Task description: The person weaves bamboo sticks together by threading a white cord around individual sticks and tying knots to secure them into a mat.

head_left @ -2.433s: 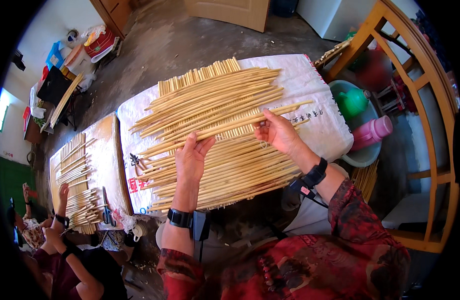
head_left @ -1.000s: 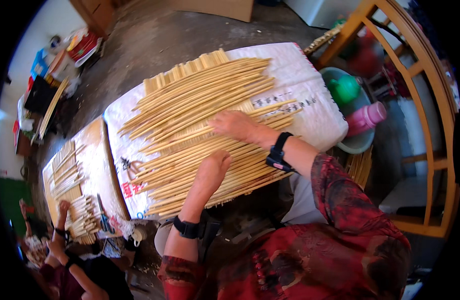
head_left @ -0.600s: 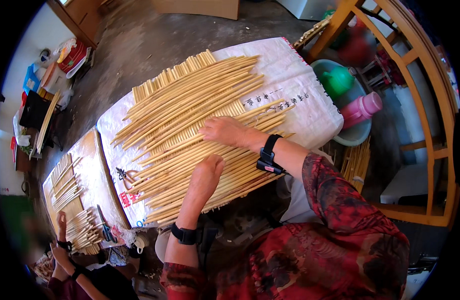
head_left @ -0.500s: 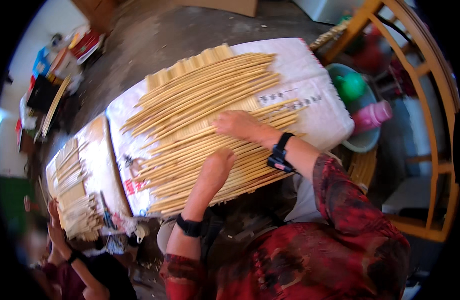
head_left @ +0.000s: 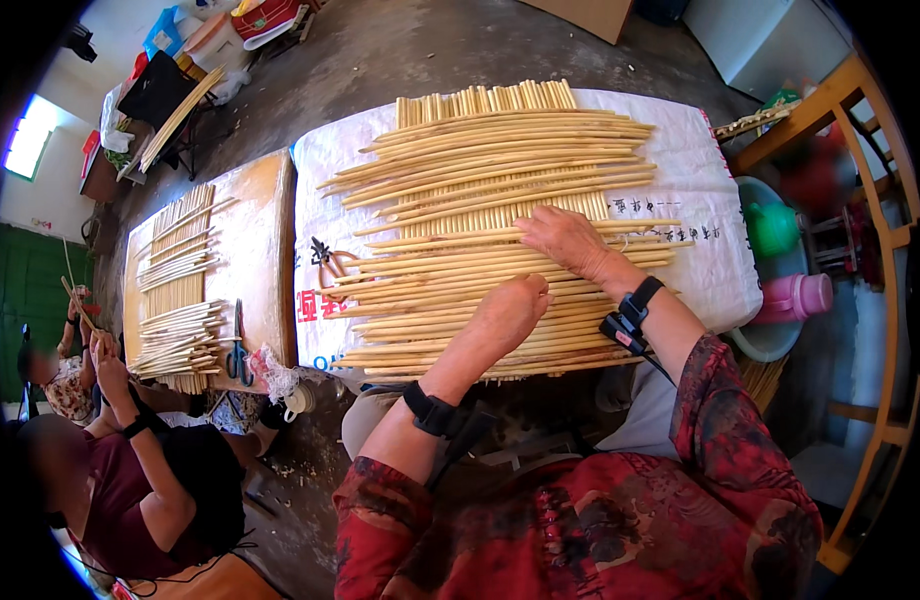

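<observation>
"What lay farthest left on the white sheet [head_left: 705, 290]?"

"A cutting tool with looped, rust-brown handles [head_left: 323, 268], just beside the rod ends. Pushed leftward, a rod could have snagged there."

"And the long, thin, pale-yellow wooden rods [head_left: 405, 300]?"

"Side by side, over a crosswise row of similar rods [head_left: 485, 98]. Being round and seemingly loose, they could have rolled if nudged."

"The hands?"

"The left hand [head_left: 510, 315] was curled above the nearer rods; I couldn't tell whether it pinched anything. The right hand [head_left: 562, 238] bent its fingers down over that group's far edge, its grip hidden. Its black wrist device [head_left: 628, 325] could have caught the right ends."
</observation>
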Available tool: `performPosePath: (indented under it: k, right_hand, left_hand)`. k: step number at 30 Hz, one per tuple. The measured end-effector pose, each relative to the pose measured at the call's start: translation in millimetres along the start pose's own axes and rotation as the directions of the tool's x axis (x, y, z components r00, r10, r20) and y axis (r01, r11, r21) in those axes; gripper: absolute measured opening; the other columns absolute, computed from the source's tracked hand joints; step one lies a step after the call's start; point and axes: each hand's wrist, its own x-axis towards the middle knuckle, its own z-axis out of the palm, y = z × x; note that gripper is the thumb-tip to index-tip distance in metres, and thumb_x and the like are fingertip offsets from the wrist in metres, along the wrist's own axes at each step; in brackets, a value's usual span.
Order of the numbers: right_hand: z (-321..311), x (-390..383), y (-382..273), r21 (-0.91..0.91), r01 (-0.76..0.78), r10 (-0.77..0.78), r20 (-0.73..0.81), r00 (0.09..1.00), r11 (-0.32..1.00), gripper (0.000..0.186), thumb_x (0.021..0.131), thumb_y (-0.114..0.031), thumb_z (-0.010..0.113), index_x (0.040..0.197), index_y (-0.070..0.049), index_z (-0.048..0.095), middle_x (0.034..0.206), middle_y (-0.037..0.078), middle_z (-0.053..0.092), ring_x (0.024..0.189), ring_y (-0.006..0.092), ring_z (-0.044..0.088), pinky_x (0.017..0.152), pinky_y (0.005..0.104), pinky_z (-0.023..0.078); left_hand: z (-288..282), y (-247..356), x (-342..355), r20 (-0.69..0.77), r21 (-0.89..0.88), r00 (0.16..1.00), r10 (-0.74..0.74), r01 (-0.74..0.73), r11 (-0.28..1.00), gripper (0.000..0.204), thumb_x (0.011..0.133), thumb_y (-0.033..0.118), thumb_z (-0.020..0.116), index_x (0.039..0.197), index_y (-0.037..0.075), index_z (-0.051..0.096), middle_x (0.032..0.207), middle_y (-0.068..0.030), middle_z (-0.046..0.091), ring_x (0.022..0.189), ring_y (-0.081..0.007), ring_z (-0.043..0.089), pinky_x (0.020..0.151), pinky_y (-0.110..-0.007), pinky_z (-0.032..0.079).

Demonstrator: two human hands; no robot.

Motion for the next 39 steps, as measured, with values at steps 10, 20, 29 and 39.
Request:
performPosePath:
  k: [10,20,29,39]
  right_hand:
    - [1.1,-0.6,3.1,0.059,-0.013,0.011,0.037,0.999,0.998,0.021,0.084,-0.022,0.053,0.099,-0.009,0.056,0.08,0.009,0.05,0.081,0.025,0.054,0.068,0.0355,0.047]
    - [-1.7,2.0,4.0,0.045,-0.084,0.082,0.044,0.996,0.995,0.021,0.085,-0.023,0.053,0.101,-0.009,0.056,0.081,0.009,0.051,0.08,0.0254,0.055,0.069,0.0345,0.048]
    - [3.9,3.7,2.3,0.047,-0.031,0.03,0.024,0.999,0.998,0.018,0.083,-0.022,0.055,0.096,-0.01,0.056,0.081,0.009,0.052,0.081,0.0248,0.056,0.067,0.0346,0.049]
    - [7.2,3.3,-1.9,0.085,-0.005,0.008,-0.038,0.999,0.996,0.018,0.078,-0.02,0.06,0.091,-0.007,0.057,0.08,0.011,0.055,0.079,0.0277,0.058,0.067,0.0364,0.049]
  left_hand:
    - [-6.5,-3.0,2.2,0.028,0.033,0.999,0.031,-0.032,0.999,0.016,0.085,0.015,0.054,0.088,-0.001,0.057,0.079,-0.0193,0.06,0.076,-0.0366,0.057,0.069,-0.039,0.046]
    - [-61.1,-32.3,14.7,-0.287,-0.127,0.939,-0.191,0.161,0.979,0.022,0.089,0.018,0.049,0.088,-0.001,0.06,0.068,-0.0071,0.06,0.062,-0.0132,0.057,0.058,-0.027,0.046]
    - [-70.7,-25.8,14.4,-0.369,0.044,0.923,-0.109,0.134,0.99,0.02,0.085,0.016,0.054,0.089,-0.002,0.062,0.072,-0.0138,0.061,0.066,-0.0242,0.06,0.064,-0.032,0.047]
    - [-51.7,-43.0,45.9,-0.267,0.457,0.956,0.125,0.011,0.889,0.015,0.082,0.014,0.055,0.087,0.003,0.064,0.087,-0.0161,0.061,0.084,-0.0342,0.055,0.077,-0.042,0.043]
